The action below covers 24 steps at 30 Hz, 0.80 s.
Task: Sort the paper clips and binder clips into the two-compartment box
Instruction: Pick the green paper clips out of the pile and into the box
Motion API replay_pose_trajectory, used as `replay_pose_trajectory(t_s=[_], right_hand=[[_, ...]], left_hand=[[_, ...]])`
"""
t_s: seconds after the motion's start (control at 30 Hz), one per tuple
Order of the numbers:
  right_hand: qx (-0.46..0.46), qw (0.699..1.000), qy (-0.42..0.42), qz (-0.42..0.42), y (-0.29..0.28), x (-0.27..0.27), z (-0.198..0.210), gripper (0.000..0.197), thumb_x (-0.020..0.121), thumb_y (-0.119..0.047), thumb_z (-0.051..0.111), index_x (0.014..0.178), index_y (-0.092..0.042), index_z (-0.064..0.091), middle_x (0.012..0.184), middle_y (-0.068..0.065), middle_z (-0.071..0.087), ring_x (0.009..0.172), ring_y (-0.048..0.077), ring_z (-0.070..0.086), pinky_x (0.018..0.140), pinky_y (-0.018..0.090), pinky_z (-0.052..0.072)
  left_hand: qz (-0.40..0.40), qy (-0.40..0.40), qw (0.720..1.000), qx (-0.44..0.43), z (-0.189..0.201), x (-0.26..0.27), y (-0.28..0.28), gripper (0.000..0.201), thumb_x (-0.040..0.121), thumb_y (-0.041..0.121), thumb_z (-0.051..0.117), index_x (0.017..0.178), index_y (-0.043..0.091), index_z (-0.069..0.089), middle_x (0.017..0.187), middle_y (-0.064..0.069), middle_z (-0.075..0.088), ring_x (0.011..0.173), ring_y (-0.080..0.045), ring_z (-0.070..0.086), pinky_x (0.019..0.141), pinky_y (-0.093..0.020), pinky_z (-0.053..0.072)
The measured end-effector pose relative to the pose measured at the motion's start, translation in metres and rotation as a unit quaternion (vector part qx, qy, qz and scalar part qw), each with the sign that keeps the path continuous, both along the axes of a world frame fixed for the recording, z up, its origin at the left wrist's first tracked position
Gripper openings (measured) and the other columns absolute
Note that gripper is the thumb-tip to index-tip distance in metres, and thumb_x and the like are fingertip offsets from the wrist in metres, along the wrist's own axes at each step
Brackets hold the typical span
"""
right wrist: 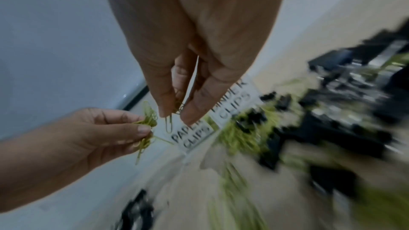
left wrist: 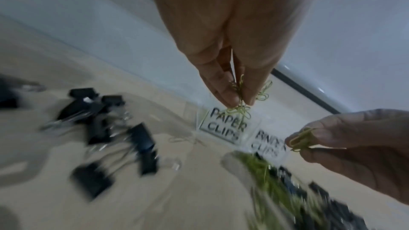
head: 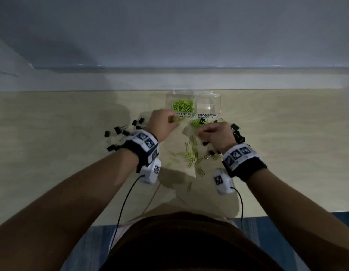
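A clear two-compartment box (head: 216, 98) stands at the table's far edge. Its left compartment, labelled PAPER CLIPS (left wrist: 223, 127), holds several green paper clips (head: 183, 106). The right one, labelled BINDER CLIPS (head: 206, 116), looks empty. My left hand (head: 162, 124) pinches a small bunch of green paper clips (left wrist: 240, 109) just in front of the left compartment. My right hand (head: 214, 133) pinches a few green paper clips (right wrist: 170, 121) over a heap of green clips (head: 198, 122) before the box.
Black binder clips lie in a group at the left (head: 121, 133) and another at the right (head: 238, 133). Loose green paper clips (head: 191, 153) are scattered on the pale wooden table (head: 62, 153) between my wrists. A grey wall runs behind the box.
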State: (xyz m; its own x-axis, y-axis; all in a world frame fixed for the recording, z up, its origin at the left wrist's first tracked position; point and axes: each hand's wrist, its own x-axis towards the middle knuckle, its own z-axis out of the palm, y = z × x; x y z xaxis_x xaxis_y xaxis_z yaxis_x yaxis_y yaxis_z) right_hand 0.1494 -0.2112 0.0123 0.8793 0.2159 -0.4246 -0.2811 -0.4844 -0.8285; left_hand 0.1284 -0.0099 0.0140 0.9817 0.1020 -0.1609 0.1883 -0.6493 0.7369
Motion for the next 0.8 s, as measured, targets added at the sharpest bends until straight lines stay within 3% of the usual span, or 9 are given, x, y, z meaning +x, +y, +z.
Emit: replay_pose_trajectory(t_s=[0.13, 0.23, 0.33, 0.4, 0.47, 0.6, 0.67, 0.73, 0.8], right_hand=[[0.018, 0.997, -0.072, 0.004, 0.024, 0.043, 0.024, 0.003, 0.074, -0.010, 0.075, 0.077, -0.012, 0.074, 0.076, 0.002, 0.074, 0.071, 0.016, 0.070, 0.071, 0.030, 0.059], [-0.025, 0.991, -0.127, 0.012, 0.044, 0.070, 0.024, 0.003, 0.073, -0.014, 0.076, 0.076, -0.013, 0.075, 0.074, 0.000, 0.072, 0.069, 0.012, 0.069, 0.070, 0.028, 0.058], [-0.094, 0.983, -0.152, 0.052, 0.057, 0.081, 0.014, 0.007, 0.075, -0.017, 0.075, 0.081, -0.014, 0.075, 0.079, 0.002, 0.073, 0.071, 0.012, 0.067, 0.069, 0.027, 0.057], [-0.149, 0.968, -0.169, 0.107, 0.057, 0.080, 0.003, 0.013, 0.077, -0.015, 0.070, 0.089, -0.016, 0.075, 0.087, 0.005, 0.073, 0.076, 0.017, 0.068, 0.074, 0.035, 0.058], [-0.178, 0.950, -0.204, 0.158, 0.049, 0.069, -0.006, 0.020, 0.077, -0.009, 0.065, 0.094, -0.015, 0.073, 0.093, 0.008, 0.073, 0.081, 0.022, 0.068, 0.078, 0.039, 0.057], [-0.133, 0.923, -0.278, 0.229, 0.025, 0.023, -0.020, 0.023, 0.077, 0.003, 0.055, 0.090, -0.008, 0.071, 0.092, 0.009, 0.071, 0.079, 0.022, 0.066, 0.076, 0.039, 0.056], [-0.133, 0.906, -0.278, 0.289, 0.017, 0.000, -0.027, 0.023, 0.080, -0.003, 0.051, 0.093, -0.007, 0.069, 0.099, 0.010, 0.069, 0.085, 0.025, 0.065, 0.078, 0.040, 0.056], [-0.149, 0.886, -0.278, 0.341, 0.010, -0.019, -0.036, 0.025, 0.087, -0.012, 0.048, 0.101, -0.005, 0.067, 0.115, 0.015, 0.063, 0.100, 0.030, 0.062, 0.084, 0.042, 0.055], [-0.183, 0.870, -0.280, 0.363, 0.002, -0.036, -0.047, 0.026, 0.088, -0.013, 0.055, 0.113, -0.006, 0.062, 0.128, 0.016, 0.054, 0.112, 0.031, 0.056, 0.087, 0.043, 0.054]], left_hand=[[0.072, -0.033, 0.997, -0.007, 0.014, 0.044, 0.003, 0.022, 0.079, 0.020, 0.072, 0.098, 0.009, 0.072, 0.089, -0.008, 0.073, 0.071, -0.013, 0.061, 0.070, -0.020, 0.046], [0.085, -0.026, 0.996, 0.017, 0.011, 0.067, -0.002, 0.020, 0.077, 0.019, 0.073, 0.094, 0.009, 0.074, 0.087, -0.010, 0.073, 0.073, -0.019, 0.065, 0.067, -0.021, 0.046], [0.072, 0.011, 0.996, 0.047, 0.002, 0.076, -0.008, 0.014, 0.079, 0.009, 0.067, 0.091, 0.008, 0.074, 0.091, -0.014, 0.073, 0.083, -0.027, 0.068, 0.075, -0.031, 0.055], [0.046, 0.027, 0.997, 0.051, -0.001, 0.074, -0.010, 0.018, 0.080, 0.005, 0.062, 0.095, 0.005, 0.072, 0.096, -0.015, 0.072, 0.089, -0.028, 0.067, 0.083, -0.035, 0.054], [0.013, 0.012, 0.999, 0.041, 0.002, 0.063, -0.008, 0.020, 0.081, 0.005, 0.062, 0.099, 0.004, 0.071, 0.098, -0.014, 0.071, 0.091, -0.025, 0.066, 0.086, -0.032, 0.052], [-0.052, -0.005, 0.998, 0.037, 0.003, 0.013, -0.003, 0.022, 0.085, 0.011, 0.063, 0.107, 0.010, 0.067, 0.103, -0.008, 0.068, 0.090, -0.019, 0.064, 0.085, -0.034, 0.052], [-0.106, 0.043, 0.991, 0.066, -0.007, -0.021, 0.000, 0.024, 0.083, 0.014, 0.067, 0.107, 0.012, 0.066, 0.103, -0.005, 0.063, 0.089, -0.016, 0.059, 0.085, -0.036, 0.052], [-0.149, 0.116, 0.978, 0.090, -0.019, -0.054, 0.003, 0.038, 0.080, 0.017, 0.070, 0.116, 0.013, 0.061, 0.114, -0.003, 0.055, 0.096, -0.015, 0.054, 0.091, -0.032, 0.048], [-0.176, 0.146, 0.968, 0.103, -0.033, -0.077, 0.005, 0.049, 0.079, 0.017, 0.070, 0.125, 0.011, 0.054, 0.121, -0.005, 0.047, 0.106, -0.019, 0.050, 0.095, -0.029, 0.042]])
